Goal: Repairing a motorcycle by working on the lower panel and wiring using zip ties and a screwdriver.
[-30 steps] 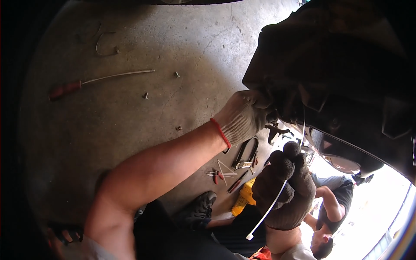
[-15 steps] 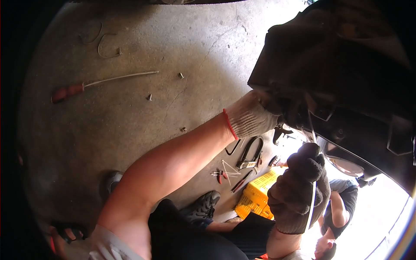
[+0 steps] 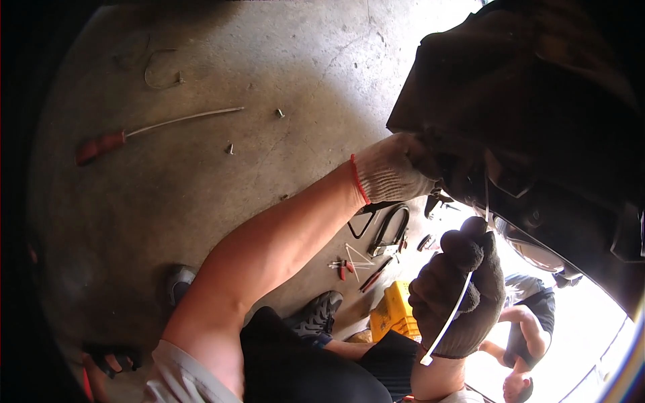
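Right hand [image 3: 458, 289] grips cable tie [image 3: 447, 330] | left hand [image 3: 392, 169] at black panel [image 3: 510, 101], grip unclear | yellow crate [image 3: 398, 312], contents unclear

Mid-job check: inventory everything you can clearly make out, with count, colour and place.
Floor: 1, grey, left half
Panel: 1, black, upper right
Screwdriver: 1, red handle, floor, upper left
Bent wire: 1, colour unclear, above screwdriver
Screws: 2, metallic, near screwdriver tip
Pliers: 1, red handles, floor, centre
Loose strips: several, white, beside pliers
Slim tool: 1, red and black, right of pliers
Crate: 1, yellow, lower centre
Co-worker: 1, dark top, lower right
Cable tie: 1, white, below panel
Left hand: 1, pale glove, red cuff, at panel's lower edge, grip hidden
Right hand: 1, dark grey glove, closed on cable tie
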